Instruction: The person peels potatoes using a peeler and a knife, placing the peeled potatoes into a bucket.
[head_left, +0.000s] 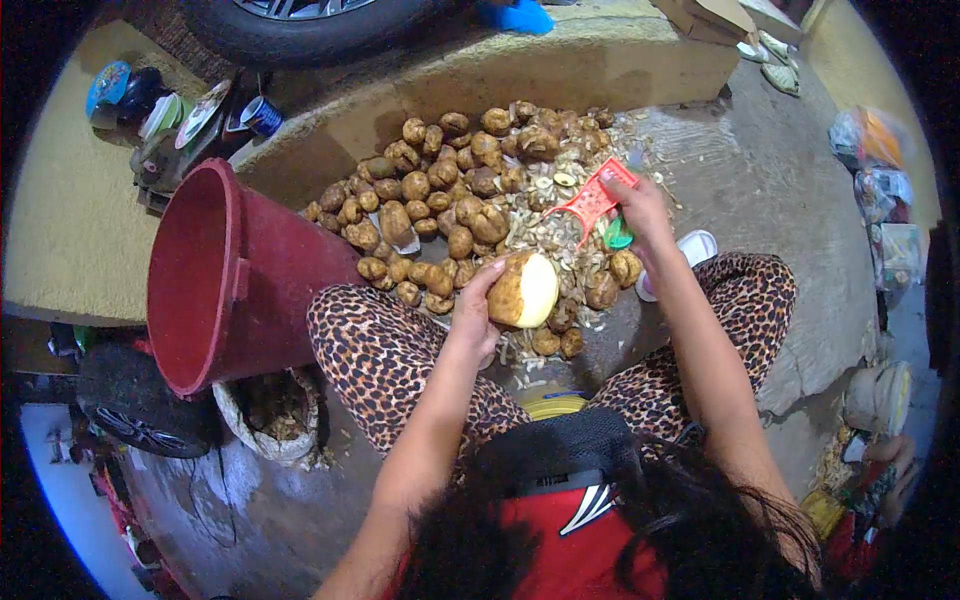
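My left hand [477, 318] is wrapped around a large potato [508, 290], partly peeled, with pale flesh bare on its right side and brown skin on its left. An orange-red plastic peeler [594, 202] is gripped by its handle in my right hand [641, 212]. The peeler's forked end is up and to the right of the potato, apart from it. Just below the right hand is a small green object [617, 234] whose kind I cannot make out. Beyond both hands lies a heap of unpeeled brown potatoes [440, 178] on the floor, with pale peelings [548, 220] scattered beside it.
A big dark red bucket [270, 275] leans open at the left, above a white sack [238, 415]. A low yellowish ledge [600, 72] runs behind the heap, with a car wheel [290, 30] over it. Plastic bags [885, 195] lie along the right side.
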